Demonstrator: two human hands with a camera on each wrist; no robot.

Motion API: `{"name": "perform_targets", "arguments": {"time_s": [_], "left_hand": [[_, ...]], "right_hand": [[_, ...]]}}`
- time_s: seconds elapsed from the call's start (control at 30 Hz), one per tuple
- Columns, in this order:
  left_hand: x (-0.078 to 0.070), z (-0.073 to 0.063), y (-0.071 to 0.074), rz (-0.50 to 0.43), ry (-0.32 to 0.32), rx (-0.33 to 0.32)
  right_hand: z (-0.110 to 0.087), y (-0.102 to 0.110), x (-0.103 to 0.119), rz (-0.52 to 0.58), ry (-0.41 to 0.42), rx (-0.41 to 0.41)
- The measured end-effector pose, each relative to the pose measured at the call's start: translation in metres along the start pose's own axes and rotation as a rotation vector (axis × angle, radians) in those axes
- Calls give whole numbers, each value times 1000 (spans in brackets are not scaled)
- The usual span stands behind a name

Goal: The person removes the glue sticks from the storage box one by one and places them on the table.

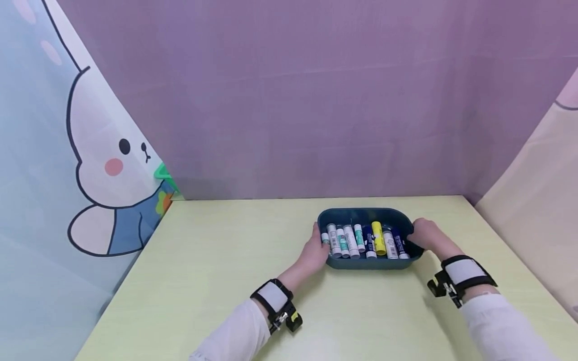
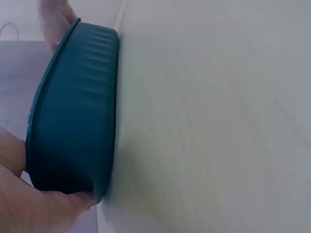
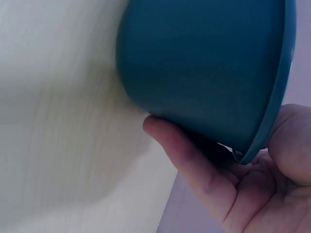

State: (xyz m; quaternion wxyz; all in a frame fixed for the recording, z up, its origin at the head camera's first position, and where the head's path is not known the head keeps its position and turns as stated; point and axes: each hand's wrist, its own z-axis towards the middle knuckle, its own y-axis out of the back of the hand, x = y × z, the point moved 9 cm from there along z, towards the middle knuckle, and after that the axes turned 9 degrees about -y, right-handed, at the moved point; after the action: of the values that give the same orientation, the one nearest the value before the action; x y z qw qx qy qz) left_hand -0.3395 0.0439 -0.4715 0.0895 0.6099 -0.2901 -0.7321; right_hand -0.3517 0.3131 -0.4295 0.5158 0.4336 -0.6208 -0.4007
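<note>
A dark teal plastic basin (image 1: 370,264) with rounded corners stands at the right of the table, a row of small capped tubes lying side by side inside. Most tubes are white, green or dark blue; a yellow tube (image 1: 378,238) stands out among them. My left hand (image 1: 313,252) grips the basin's left end, thumb over the rim and fingers low on the outer wall. At the opposite end my right hand (image 1: 426,234) holds the rim, its thumb inside and a finger (image 3: 184,155) against the outer wall. The basin's underside sits close over the tabletop in the left wrist view.
The pale yellow-green table (image 1: 203,281) stretches to the left and in front of the basin. Behind it rises a purple cloth backdrop (image 1: 316,100). A cartoon-printed curtain (image 1: 99,175) hangs at the left, and a pale one (image 1: 542,200) at the right.
</note>
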Motion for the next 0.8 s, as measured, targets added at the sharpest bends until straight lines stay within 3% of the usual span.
{"name": "perform_targets", "arguments": {"time_s": [0.47, 0.6, 0.8], "left_hand": [[-6, -14, 19, 173, -61, -56], [-21, -11, 23, 319, -123, -58], [-59, -7, 27, 529, -209, -97]], "right_hand": [[4, -18, 12, 80, -101, 168], [5, -15, 12, 86, -126, 169], [5, -17, 10, 84, -171, 209]]}}
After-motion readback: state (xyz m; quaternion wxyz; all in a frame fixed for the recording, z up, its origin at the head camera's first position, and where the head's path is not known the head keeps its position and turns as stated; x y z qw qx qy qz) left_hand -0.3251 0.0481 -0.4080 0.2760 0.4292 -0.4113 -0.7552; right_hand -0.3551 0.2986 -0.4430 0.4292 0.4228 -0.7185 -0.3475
